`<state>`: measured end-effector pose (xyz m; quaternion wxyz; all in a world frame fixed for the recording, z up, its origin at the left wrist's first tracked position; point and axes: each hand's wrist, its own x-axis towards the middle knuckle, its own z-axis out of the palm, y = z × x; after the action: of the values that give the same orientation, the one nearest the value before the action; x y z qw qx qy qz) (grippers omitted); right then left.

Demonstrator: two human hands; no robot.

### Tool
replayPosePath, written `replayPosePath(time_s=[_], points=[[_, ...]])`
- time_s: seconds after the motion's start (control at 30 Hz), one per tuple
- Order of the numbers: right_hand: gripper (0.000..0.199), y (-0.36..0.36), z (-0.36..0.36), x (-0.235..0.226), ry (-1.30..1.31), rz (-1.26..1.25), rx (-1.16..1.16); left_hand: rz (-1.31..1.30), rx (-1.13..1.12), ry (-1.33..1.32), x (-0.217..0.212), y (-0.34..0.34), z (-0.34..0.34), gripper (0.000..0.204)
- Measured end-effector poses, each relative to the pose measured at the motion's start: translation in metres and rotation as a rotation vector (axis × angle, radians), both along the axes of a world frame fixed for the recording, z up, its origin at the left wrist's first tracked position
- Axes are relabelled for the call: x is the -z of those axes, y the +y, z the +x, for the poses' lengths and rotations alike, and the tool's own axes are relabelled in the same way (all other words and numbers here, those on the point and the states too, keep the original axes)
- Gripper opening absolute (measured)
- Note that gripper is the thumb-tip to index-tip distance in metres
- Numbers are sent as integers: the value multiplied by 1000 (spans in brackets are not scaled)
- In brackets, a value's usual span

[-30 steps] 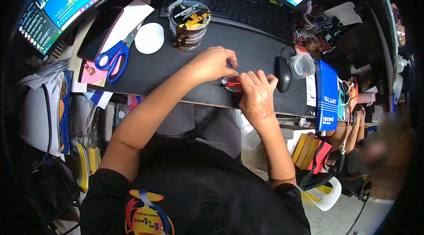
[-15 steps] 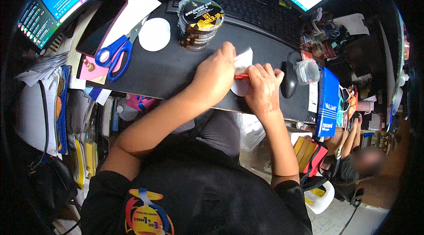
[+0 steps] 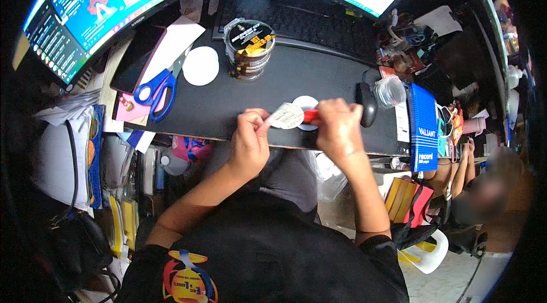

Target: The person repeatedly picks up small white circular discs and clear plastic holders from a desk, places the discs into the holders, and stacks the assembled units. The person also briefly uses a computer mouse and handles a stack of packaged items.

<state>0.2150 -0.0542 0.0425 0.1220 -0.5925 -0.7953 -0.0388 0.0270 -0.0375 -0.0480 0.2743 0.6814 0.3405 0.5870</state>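
Low over the near edge of the black desk, my left hand pinches the edge of a small pale piece of paper with printed lines on it. My right hand is closed around a red tool, mostly hidden in the fist, whose visible end meets the paper's right side. Beneath it a white disc lies partly covered. Farther off stands a stack of round plaques with black and gold tops. White paper circles rest left of the stack.
Blue-handled scissors and a dark phone lie on papers at the left. A black mouse, a stack of clear round cases and a blue record book are on the right. Behind is a keyboard. Another person sits far right.
My left hand has moved down and nearer to me, bringing the paper flatter with its printed side showing. The white disc is now more visible. My right hand stays closed on the red tool.
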Motion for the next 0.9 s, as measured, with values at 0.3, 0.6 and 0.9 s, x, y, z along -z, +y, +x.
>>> replayPosePath(time_s=[0.3,0.6,0.9], points=[[52,77,20,22,-52,97,268,-289,-30,-4,-16,7,-3,8],[34,-88,12,39,1025,145,334,-92,321,288,-34,-8,36,24],[7,-141,69,157,879,485,875,262,358,1061,-38,8,50,84]])
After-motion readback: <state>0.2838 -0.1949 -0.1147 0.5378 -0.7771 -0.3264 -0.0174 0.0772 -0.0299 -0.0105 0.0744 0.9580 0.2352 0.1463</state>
